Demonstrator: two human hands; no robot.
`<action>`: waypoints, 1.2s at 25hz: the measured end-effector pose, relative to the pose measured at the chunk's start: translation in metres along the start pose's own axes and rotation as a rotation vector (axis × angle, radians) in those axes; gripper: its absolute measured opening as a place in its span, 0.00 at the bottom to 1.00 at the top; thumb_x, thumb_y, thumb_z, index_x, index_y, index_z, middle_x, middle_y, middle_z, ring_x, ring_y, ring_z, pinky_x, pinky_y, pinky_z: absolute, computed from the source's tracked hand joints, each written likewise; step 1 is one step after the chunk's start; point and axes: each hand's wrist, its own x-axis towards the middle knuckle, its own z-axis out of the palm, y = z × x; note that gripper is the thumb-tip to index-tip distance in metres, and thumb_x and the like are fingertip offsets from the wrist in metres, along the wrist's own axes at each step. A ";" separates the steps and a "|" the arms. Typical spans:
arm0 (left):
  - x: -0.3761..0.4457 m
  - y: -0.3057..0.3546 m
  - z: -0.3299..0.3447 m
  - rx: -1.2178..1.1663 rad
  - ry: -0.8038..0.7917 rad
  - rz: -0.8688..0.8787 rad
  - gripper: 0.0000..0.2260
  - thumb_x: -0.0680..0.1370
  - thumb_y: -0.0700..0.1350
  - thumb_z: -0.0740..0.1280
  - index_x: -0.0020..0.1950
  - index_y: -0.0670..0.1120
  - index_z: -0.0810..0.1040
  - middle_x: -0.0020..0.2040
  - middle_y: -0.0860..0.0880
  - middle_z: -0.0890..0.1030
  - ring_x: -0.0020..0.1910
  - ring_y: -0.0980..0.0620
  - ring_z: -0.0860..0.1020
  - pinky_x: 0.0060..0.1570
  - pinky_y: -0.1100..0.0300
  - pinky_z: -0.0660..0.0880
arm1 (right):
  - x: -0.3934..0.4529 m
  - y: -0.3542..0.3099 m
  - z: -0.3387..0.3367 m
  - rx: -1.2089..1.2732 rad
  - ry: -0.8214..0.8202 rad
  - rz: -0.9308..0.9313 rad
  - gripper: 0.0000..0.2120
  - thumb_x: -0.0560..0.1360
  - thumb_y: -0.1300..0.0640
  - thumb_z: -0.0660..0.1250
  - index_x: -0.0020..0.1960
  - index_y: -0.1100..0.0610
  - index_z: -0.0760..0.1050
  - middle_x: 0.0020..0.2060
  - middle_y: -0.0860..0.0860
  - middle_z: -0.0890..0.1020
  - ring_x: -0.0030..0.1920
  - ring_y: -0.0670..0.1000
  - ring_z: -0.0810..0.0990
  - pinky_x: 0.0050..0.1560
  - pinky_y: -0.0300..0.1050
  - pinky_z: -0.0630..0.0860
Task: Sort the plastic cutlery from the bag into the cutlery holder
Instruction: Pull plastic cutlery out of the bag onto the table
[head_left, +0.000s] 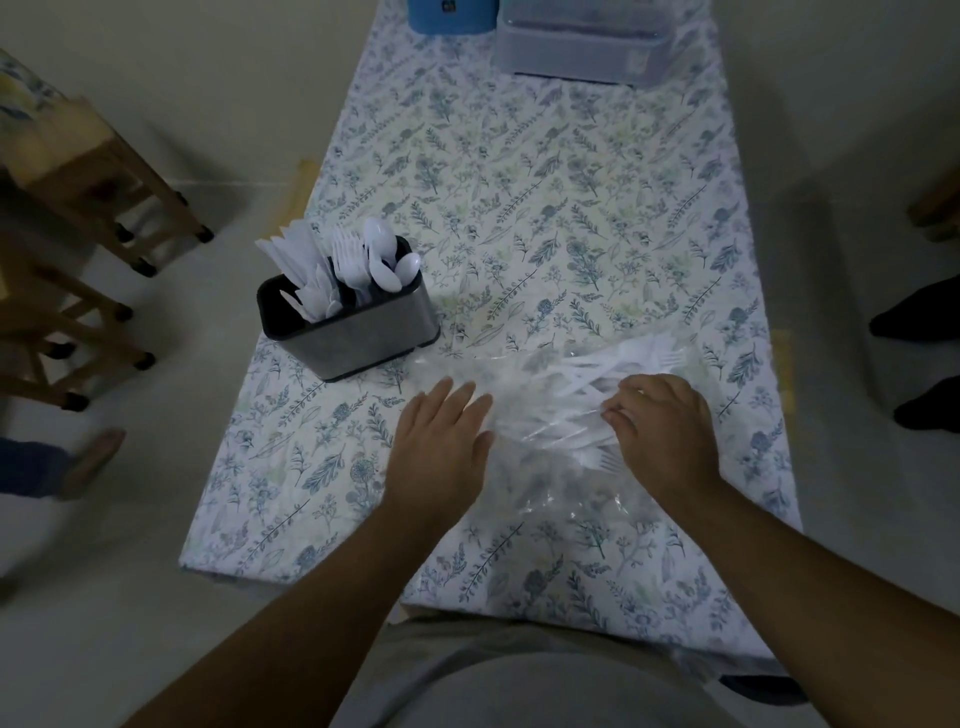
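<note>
A clear plastic bag (550, 395) of white plastic cutlery (597, 374) lies on the floral tablecloth, right of centre. My left hand (441, 447) rests flat on the bag's left edge, fingers spread and holding nothing. My right hand (665, 426) is curled, its fingertips pinching white cutlery inside the bag; which piece I cannot tell. A loose white fork (602, 460) shows between my hands. To the left stands the grey metal cutlery holder (358, 332), upright, with knives at its left, forks in the middle and spoons at its right.
The table (519, 208) is long and narrow. A blue container (449, 15) and a clear plastic box (587, 52) stand at its far end. Wooden stools (88, 208) stand on the floor at left. Another person's feet (919, 364) are at right.
</note>
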 end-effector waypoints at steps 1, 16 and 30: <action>0.002 -0.002 0.003 0.015 0.016 -0.018 0.20 0.82 0.52 0.58 0.73 0.49 0.73 0.71 0.50 0.76 0.75 0.47 0.68 0.76 0.47 0.55 | 0.000 -0.001 -0.001 -0.004 0.021 -0.010 0.05 0.77 0.52 0.69 0.47 0.51 0.83 0.50 0.48 0.84 0.56 0.55 0.78 0.58 0.53 0.71; -0.019 -0.018 0.044 -0.196 0.149 0.069 0.16 0.81 0.50 0.59 0.59 0.46 0.83 0.56 0.49 0.84 0.61 0.48 0.79 0.68 0.55 0.62 | -0.014 -0.034 -0.058 -0.021 0.133 -0.091 0.04 0.77 0.53 0.71 0.49 0.48 0.85 0.43 0.45 0.82 0.51 0.55 0.75 0.50 0.47 0.58; -0.042 -0.022 0.053 -0.360 -0.033 -0.101 0.27 0.84 0.57 0.42 0.82 0.51 0.54 0.82 0.54 0.51 0.80 0.60 0.43 0.78 0.58 0.42 | -0.022 -0.042 -0.036 -0.078 0.049 -0.017 0.05 0.79 0.50 0.68 0.51 0.46 0.84 0.44 0.46 0.83 0.52 0.56 0.76 0.54 0.52 0.64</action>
